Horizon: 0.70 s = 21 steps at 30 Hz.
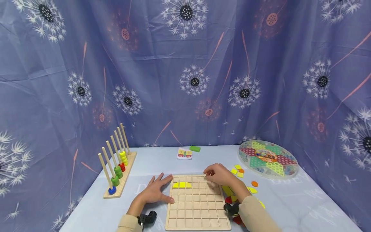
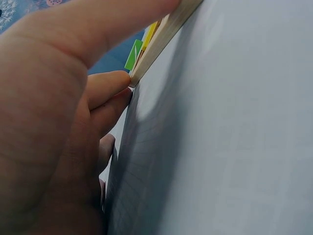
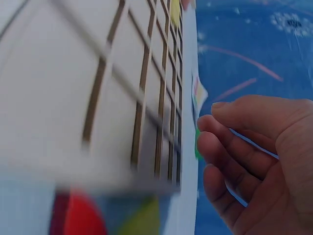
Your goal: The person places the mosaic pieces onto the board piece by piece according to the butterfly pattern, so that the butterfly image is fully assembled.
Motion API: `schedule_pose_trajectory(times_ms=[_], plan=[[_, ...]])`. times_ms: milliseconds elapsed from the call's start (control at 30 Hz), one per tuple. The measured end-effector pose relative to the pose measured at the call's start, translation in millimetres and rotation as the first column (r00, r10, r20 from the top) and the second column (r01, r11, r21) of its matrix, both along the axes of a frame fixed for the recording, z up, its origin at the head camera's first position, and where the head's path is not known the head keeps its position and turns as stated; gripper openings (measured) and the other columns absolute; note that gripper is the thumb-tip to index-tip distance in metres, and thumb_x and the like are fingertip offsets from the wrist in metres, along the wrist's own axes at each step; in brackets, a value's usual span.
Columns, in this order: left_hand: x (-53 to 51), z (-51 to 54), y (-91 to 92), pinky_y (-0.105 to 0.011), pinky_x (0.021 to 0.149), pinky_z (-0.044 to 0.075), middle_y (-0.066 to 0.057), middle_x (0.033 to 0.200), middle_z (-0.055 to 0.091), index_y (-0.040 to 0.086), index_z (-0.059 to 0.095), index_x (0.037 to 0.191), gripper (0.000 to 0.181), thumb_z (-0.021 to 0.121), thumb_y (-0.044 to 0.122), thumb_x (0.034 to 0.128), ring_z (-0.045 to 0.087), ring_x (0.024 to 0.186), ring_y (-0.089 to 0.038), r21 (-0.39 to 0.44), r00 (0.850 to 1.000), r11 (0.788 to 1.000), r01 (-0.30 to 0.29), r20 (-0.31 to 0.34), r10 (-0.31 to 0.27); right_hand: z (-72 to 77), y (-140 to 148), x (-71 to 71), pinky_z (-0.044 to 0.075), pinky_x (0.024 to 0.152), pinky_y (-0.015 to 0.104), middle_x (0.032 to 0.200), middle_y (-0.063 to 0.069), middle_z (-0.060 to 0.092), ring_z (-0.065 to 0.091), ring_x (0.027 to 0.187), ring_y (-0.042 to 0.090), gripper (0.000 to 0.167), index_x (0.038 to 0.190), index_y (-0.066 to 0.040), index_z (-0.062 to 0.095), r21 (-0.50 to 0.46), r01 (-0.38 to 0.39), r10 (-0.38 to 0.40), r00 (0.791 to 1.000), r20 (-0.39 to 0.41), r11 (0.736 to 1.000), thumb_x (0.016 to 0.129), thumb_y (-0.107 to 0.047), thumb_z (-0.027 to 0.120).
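Observation:
A wooden grid board (image 1: pixel 191 206) lies on the table, with yellow pieces (image 1: pixel 182 185) in a row near its upper left. My left hand (image 1: pixel 155 191) rests at its left side, fingers spread, with thumb and fingertips touching the board's edge. The left wrist view shows that hand (image 2: pixel 54 107) against the wooden rim (image 2: pixel 159 46). Over the board's upper right corner is my right hand (image 1: pixel 218 174). In the right wrist view its fingers (image 3: pixel 234 152) are curled, the thumb close to the index tip, and no piece shows between them.
Yellow, red and orange pieces (image 1: pixel 254 184) are scattered right of the board, some partly behind my right arm. A round star-patterned game board (image 1: pixel 268 159) stands at the back right. A peg rack (image 1: pixel 127 170) with coloured rings is at left. A picture card (image 1: pixel 184 154) and green block (image 1: pixel 195 149) lie behind.

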<state>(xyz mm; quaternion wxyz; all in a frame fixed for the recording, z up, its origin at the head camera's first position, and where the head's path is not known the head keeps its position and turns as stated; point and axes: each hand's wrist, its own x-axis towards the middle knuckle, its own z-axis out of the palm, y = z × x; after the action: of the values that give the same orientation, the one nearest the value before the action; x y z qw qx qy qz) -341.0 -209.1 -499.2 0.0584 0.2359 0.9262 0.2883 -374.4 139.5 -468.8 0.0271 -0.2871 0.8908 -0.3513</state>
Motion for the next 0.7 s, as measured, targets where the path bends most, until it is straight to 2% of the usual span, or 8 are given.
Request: schedule_pose_trajectory(times_ms=[133, 300, 500, 633, 700], plan=[[2.5, -2.6, 0.3, -0.060, 0.111, -0.003, -0.002, 0.153, 0.034, 0.015, 0.041, 0.148, 0.103, 0.081, 0.059, 0.0640, 0.009, 0.144, -0.037, 0.014, 1.000, 1.000, -0.002, 0.010, 0.002, -4.4, 27, 1.0, 0.051, 0.062, 0.030, 0.088, -0.004, 0.065, 0.058, 0.075, 0.015, 0.023, 0.111, -0.003, 0.070, -0.006, 0.040, -0.040, 0.999, 0.004, 0.999, 0.090, -0.010, 0.067], [2.8, -3.7, 0.4, -0.060, 0.112, -0.002, -0.001, 0.153, 0.034, 0.017, 0.041, 0.148, 0.103, 0.080, 0.060, 0.0636, 0.009, 0.144, -0.036, 0.009, 1.000, 1.000, -0.010, 0.017, 0.010, -9.1, 65, -2.6, 0.052, 0.064, 0.031, 0.094, 0.005, 0.067, 0.058, 0.078, 0.016, 0.022, 0.110, -0.002, 0.070, -0.013, 0.152, -0.152, 0.988, 0.004, 0.988, 0.090, -0.007, 0.067], [3.8, -3.5, 0.6, -0.058, 0.112, -0.003, -0.001, 0.153, 0.034, 0.017, 0.041, 0.148, 0.103, 0.080, 0.061, 0.0628, 0.009, 0.144, -0.035, 0.004, 1.000, 1.000, -0.016, 0.006, 0.016, -16.5, 102, -6.2, 0.054, 0.071, 0.036, 0.109, 0.013, 0.064, 0.059, 0.087, 0.021, 0.026, 0.114, -0.001, 0.068, -0.045, 0.321, -0.322, 0.947, -0.008, 0.946, 0.090, -0.007, 0.066], [3.8, -3.7, 0.7, -0.057, 0.113, -0.004, 0.000, 0.153, 0.033, 0.018, 0.041, 0.148, 0.104, 0.079, 0.063, 0.0626, 0.009, 0.144, -0.034, -0.007, 1.000, 1.000, -0.018, -0.002, 0.018, -23.4, 116, -7.2, 0.053, 0.073, 0.044, 0.117, 0.019, 0.060, 0.059, 0.097, 0.033, 0.031, 0.121, 0.002, 0.064, -0.048, 0.393, -0.395, 0.918, -0.040, 0.918, 0.091, -0.002, 0.057], [4.3, -3.9, 0.4, -0.057, 0.112, -0.004, 0.000, 0.153, 0.033, 0.019, 0.041, 0.148, 0.104, 0.079, 0.063, 0.0625, 0.009, 0.144, -0.035, -0.009, 1.000, 1.000, -0.019, -0.004, 0.019, -27.1, 121, -8.5, 0.053, 0.078, 0.050, 0.119, 0.022, 0.059, 0.058, 0.102, 0.038, 0.036, 0.124, 0.005, 0.061, -0.025, 0.405, -0.406, 0.912, -0.056, 0.914, 0.089, 0.003, 0.052]])
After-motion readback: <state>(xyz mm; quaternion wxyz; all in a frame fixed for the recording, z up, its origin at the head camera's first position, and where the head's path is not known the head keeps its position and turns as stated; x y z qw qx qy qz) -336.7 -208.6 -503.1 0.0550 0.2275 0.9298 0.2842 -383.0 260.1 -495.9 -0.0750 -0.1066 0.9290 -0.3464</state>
